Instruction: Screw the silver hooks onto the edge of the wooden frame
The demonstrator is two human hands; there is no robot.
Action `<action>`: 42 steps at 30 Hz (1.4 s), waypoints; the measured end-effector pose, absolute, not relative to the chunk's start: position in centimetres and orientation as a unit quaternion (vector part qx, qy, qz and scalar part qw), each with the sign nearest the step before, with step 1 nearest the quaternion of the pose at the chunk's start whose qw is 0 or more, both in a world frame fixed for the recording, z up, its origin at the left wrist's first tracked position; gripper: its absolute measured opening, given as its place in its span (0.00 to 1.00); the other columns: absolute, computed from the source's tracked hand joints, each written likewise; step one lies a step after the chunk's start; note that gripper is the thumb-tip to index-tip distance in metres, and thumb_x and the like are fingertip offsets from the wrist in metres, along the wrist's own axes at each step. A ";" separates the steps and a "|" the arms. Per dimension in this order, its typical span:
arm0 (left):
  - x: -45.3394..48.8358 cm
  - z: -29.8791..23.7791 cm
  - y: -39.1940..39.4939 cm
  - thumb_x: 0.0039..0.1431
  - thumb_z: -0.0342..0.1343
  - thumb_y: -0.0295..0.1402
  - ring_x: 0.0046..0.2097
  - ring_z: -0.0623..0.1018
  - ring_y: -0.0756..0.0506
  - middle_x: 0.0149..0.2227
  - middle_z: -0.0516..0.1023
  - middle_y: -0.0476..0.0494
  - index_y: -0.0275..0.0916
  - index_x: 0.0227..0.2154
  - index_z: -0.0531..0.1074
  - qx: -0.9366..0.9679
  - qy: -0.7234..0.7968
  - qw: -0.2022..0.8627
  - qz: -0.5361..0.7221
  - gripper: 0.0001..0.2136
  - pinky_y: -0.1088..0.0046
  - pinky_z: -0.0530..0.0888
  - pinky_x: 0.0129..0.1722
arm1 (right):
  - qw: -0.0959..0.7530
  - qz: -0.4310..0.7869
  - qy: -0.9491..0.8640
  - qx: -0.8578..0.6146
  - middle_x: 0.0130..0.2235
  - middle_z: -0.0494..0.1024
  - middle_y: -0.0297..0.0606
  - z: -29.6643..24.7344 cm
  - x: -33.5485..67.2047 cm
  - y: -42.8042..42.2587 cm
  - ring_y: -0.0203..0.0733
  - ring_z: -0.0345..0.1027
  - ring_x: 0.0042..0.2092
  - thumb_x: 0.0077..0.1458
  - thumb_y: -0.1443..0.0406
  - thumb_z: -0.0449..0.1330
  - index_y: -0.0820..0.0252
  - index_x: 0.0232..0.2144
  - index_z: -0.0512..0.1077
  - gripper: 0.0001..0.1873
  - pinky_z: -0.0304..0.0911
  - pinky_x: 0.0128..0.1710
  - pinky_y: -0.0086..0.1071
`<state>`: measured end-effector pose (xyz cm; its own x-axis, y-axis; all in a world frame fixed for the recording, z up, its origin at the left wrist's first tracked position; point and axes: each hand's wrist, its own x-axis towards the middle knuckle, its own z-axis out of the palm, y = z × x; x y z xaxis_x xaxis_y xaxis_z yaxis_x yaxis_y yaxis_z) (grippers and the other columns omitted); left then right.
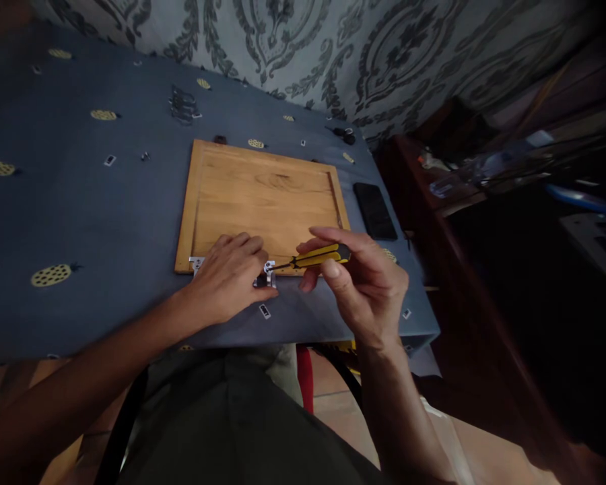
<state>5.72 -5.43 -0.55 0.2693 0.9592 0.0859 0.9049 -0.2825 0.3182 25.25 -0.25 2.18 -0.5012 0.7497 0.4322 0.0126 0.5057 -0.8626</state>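
Note:
A framed wooden panel (262,202), like a small cabinet door, lies flat on the cloth-covered table. At its near edge, my left hand (235,273) is closed over a metal hinge (269,267), with the thumb underneath; the fingers hide part of it. Another metal hinge piece (196,263) shows at the panel's near left corner, beside the same hand. Between the thumb and fingers of my right hand (366,279) is a screwdriver (326,255) with a yellow and black handle. Its shaft points left, and the tip meets the hinge; whether it sits in a screw is too small to tell.
A black phone (375,211) lies right of the panel. Behind the panel are a dark-handled tool (344,134) and a bundle of thin dark pieces (182,104). A small metal bit (145,156) rests to the left. Dark furniture (464,249) stands along the right side.

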 end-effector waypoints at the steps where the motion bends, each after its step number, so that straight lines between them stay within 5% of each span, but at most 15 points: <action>1: 5.7 -0.6 -5.4 0.61 0.69 0.43 0.48 0.77 0.36 0.40 0.79 0.40 0.36 0.37 0.78 0.789 0.591 0.103 0.132 0.14 0.60 0.71 0.46 | 0.427 0.422 -0.757 -0.258 0.43 0.85 0.34 2.2 25.3 -0.2 0.32 0.75 0.25 0.66 0.59 0.66 0.50 0.51 0.79 0.13 0.75 0.26 0.29; 11: 5.9 -0.5 -5.4 0.60 0.70 0.43 0.49 0.77 0.36 0.41 0.79 0.40 0.36 0.38 0.78 0.786 0.594 0.113 0.129 0.15 0.60 0.71 0.47 | 0.464 0.324 -0.768 -0.301 0.34 0.82 0.33 2.1 24.3 -0.3 0.35 0.70 0.27 0.57 0.56 0.73 0.55 0.36 0.79 0.11 0.69 0.23 0.28; 20: 5.9 -0.4 -5.4 0.60 0.69 0.42 0.48 0.77 0.36 0.40 0.79 0.40 0.36 0.38 0.79 0.786 0.594 0.110 0.131 0.14 0.60 0.71 0.46 | 0.455 0.350 -0.762 -0.300 0.33 0.80 0.33 2.4 24.3 -0.3 0.37 0.74 0.30 0.57 0.55 0.73 0.55 0.35 0.78 0.12 0.72 0.26 0.30; 25: 5.8 -0.2 -5.4 0.61 0.69 0.42 0.47 0.77 0.35 0.40 0.78 0.40 0.35 0.37 0.79 0.785 0.594 0.117 0.132 0.13 0.59 0.71 0.46 | 0.404 0.349 -0.799 -0.277 0.38 0.83 0.37 2.8 25.2 0.0 0.38 0.78 0.33 0.61 0.57 0.70 0.54 0.44 0.82 0.11 0.73 0.28 0.31; 42: 5.9 -0.2 -5.4 0.61 0.69 0.43 0.49 0.76 0.35 0.42 0.78 0.40 0.35 0.42 0.79 0.783 0.597 0.129 0.115 0.16 0.60 0.70 0.48 | 0.446 0.314 -0.782 -0.301 0.34 0.81 0.33 2.1 24.2 0.2 0.34 0.71 0.27 0.58 0.60 0.73 0.56 0.33 0.80 0.08 0.68 0.25 0.29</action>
<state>5.88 -5.36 -0.23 0.2608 0.9651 0.0254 0.9060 -0.2537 0.3389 24.23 0.15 2.09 -0.4212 0.7509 0.5086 0.1914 0.6217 -0.7595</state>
